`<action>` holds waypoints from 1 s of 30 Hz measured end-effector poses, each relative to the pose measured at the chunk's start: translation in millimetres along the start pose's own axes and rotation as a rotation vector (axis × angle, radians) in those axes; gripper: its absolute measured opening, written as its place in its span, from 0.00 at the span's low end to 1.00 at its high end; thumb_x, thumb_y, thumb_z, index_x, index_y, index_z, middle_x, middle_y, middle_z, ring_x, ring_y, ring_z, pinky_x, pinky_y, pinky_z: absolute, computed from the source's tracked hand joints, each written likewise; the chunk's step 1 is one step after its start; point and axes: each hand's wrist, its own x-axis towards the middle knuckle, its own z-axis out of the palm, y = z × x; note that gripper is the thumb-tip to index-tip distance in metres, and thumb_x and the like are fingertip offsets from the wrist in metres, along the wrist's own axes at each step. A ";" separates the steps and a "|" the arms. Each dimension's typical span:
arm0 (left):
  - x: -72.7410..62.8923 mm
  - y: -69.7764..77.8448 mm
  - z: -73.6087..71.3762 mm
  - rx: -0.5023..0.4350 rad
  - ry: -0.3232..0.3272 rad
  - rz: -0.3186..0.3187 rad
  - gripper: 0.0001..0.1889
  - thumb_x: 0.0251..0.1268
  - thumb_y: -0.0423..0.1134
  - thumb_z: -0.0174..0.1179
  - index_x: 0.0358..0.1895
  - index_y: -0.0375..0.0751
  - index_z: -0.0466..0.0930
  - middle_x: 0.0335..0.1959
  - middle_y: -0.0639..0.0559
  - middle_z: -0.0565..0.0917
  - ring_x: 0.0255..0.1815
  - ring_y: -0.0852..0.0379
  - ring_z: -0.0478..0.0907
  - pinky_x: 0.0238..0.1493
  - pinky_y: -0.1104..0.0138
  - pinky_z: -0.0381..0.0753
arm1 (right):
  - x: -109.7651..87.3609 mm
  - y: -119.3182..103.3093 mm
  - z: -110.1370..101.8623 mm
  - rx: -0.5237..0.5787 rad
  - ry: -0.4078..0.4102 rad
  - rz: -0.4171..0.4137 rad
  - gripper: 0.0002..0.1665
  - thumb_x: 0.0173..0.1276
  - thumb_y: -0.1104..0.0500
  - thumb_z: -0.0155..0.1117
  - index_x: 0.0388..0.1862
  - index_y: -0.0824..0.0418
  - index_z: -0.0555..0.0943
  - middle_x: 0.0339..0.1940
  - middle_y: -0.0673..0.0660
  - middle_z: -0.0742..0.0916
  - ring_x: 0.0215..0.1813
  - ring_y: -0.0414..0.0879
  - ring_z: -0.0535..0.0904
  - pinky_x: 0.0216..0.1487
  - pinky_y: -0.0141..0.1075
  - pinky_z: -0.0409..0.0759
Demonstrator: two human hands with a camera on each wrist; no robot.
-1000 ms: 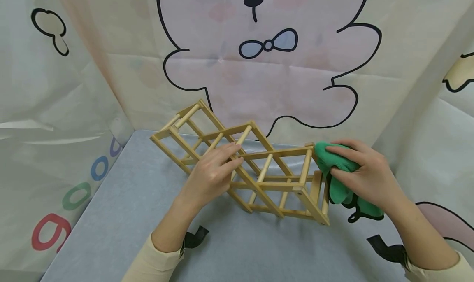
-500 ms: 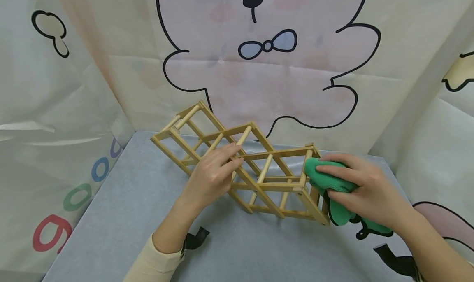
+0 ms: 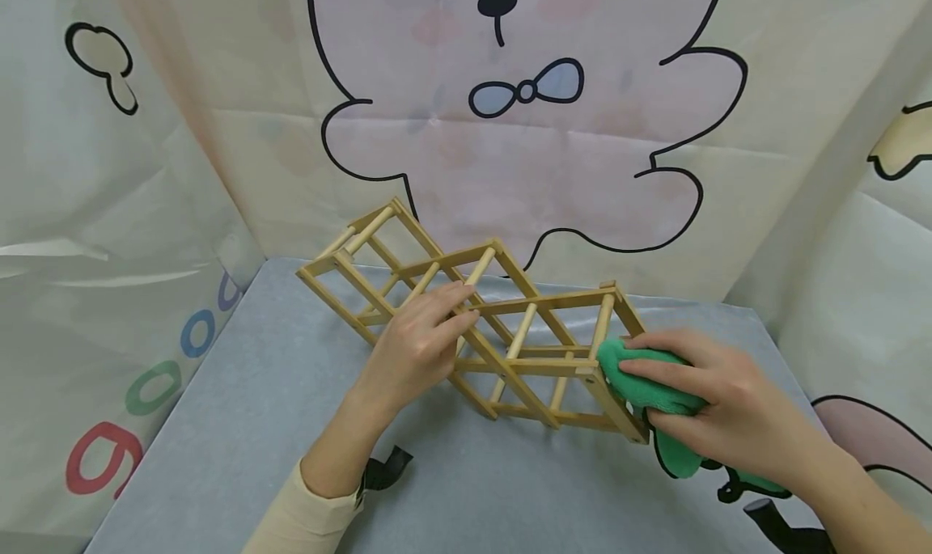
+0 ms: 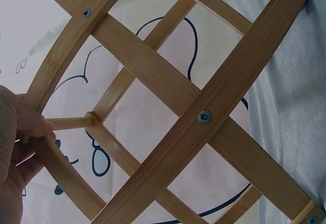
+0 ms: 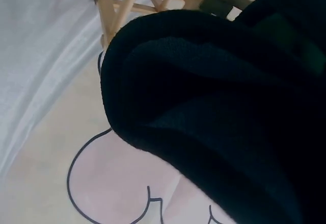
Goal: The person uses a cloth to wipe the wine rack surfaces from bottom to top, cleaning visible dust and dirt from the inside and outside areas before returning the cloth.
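A folding lattice rack (image 3: 542, 368) of pale wooden slats and dowels stands across the table, spread open at a slant. My left hand (image 3: 418, 340) grips it near the middle; in the left wrist view the thumb and fingers (image 4: 38, 124) close around the joint of a slat and a dowel. At the rack's right end my right hand (image 3: 721, 388) holds a bunched green cloth (image 3: 644, 376) with dark edging and a small loop, against the end slat. In the right wrist view the cloth (image 5: 204, 96) looks dark and hides the fingers.
The table (image 3: 240, 449) has a pale blue-grey cover. Printed fabric walls (image 3: 575, 174) with cartoon drawings close it in at the back and both sides. A black strap (image 3: 386, 467) hangs from the left wrist, another (image 3: 782, 530) from the right.
My right hand has slid the green cloth down along the rack's right end, toward the front. The left hand and the rack have stayed in place.
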 end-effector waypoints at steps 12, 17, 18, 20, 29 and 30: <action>1.8 0.2 -0.3 -0.001 -0.006 -0.004 0.15 0.56 0.13 0.61 0.40 0.33 0.89 0.55 0.38 0.87 0.58 0.42 0.85 0.64 0.56 0.84 | -44.9 3.3 10.3 0.036 0.028 0.047 0.27 0.79 0.38 0.55 0.50 0.55 0.91 0.55 0.55 0.86 0.58 0.33 0.79 0.51 0.18 0.79; 1.3 -0.4 -1.7 0.007 0.004 0.008 0.15 0.55 0.13 0.62 0.39 0.33 0.89 0.54 0.37 0.87 0.57 0.42 0.86 0.63 0.56 0.85 | -52.7 9.6 14.7 0.055 0.029 0.056 0.27 0.79 0.38 0.56 0.50 0.56 0.91 0.55 0.56 0.86 0.58 0.31 0.78 0.49 0.17 0.79; 1.2 -0.5 -1.9 0.009 0.005 0.011 0.15 0.55 0.13 0.63 0.39 0.33 0.89 0.54 0.37 0.87 0.57 0.42 0.86 0.62 0.56 0.85 | -54.7 11.4 15.6 0.057 0.025 0.065 0.27 0.78 0.38 0.56 0.51 0.56 0.91 0.56 0.55 0.86 0.58 0.31 0.78 0.48 0.17 0.79; 0.9 -0.8 -1.8 0.012 0.007 0.013 0.15 0.54 0.13 0.63 0.39 0.34 0.89 0.54 0.37 0.87 0.57 0.42 0.86 0.62 0.56 0.85 | -58.6 16.0 17.9 0.055 0.024 0.085 0.28 0.78 0.37 0.56 0.51 0.56 0.91 0.57 0.53 0.85 0.56 0.31 0.79 0.46 0.17 0.80; 1.1 0.3 -0.6 0.013 -0.001 0.013 0.15 0.55 0.14 0.63 0.40 0.34 0.89 0.54 0.37 0.87 0.57 0.42 0.85 0.62 0.56 0.85 | -69.7 41.0 21.4 -0.004 0.038 0.201 0.35 0.76 0.32 0.51 0.52 0.56 0.90 0.57 0.55 0.85 0.52 0.31 0.78 0.37 0.17 0.79; 1.0 0.2 -0.6 0.014 -0.001 0.012 0.15 0.55 0.14 0.63 0.40 0.34 0.89 0.54 0.37 0.87 0.57 0.42 0.85 0.62 0.56 0.85 | -70.3 44.1 21.3 -0.009 0.037 0.214 0.36 0.75 0.31 0.51 0.53 0.57 0.90 0.57 0.55 0.85 0.53 0.30 0.76 0.38 0.17 0.78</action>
